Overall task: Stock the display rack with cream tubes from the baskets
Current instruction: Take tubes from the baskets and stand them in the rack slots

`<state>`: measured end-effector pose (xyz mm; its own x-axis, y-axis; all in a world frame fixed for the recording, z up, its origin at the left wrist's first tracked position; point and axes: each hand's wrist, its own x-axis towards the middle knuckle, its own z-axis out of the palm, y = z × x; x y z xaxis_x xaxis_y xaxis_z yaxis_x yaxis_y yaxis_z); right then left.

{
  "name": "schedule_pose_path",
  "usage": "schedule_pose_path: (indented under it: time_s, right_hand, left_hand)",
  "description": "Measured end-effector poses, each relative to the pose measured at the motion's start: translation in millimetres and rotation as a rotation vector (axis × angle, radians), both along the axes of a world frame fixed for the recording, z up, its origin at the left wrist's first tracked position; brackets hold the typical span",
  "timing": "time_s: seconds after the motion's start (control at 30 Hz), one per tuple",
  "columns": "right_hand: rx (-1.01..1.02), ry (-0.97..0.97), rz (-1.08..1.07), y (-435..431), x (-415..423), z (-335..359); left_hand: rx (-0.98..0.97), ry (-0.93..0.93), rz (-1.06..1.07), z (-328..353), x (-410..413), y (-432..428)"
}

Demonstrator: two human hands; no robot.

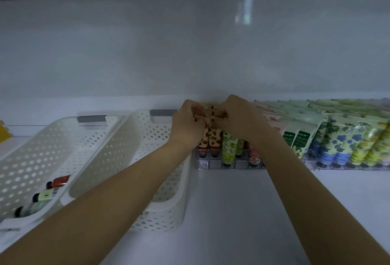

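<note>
Head view: grips the crimped tops of the strawberry tubes (213,136) with left hand (186,122) and right hand (242,119), fingers of both curled round them, knuckles almost meeting; holds them upright at the left end of the clear display rack (211,165), caps down in its front cells; cannot tell whether fully seated; hides the back cells behind both wrists, so could land two caps in one slot or miss one; could nudge the lime tube (229,146) just beside and tip the row toward the blue floral tubes (346,138); stretches the left forearm over the nearer basket (126,138), so could catch its rim; leaves loose tubes (45,195) in the far-left basket (42,148), well apart.
</note>
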<state>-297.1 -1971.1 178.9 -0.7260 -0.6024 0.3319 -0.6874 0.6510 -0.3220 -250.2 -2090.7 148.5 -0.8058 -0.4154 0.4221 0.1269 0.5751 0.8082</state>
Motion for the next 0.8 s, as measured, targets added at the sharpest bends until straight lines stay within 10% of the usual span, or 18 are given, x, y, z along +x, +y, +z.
schedule_pose_path:
  time_s: [0.53,0.8]
  right_hand:
    - [-0.352,0.009,0.127,3,30,30]
    - [-0.198,-0.178,0.455,-79,100,45]
  left_hand:
    - [-0.109,0.080,-0.015,80,30,-49]
    - [-0.263,-0.299,-0.112,82,143,-164]
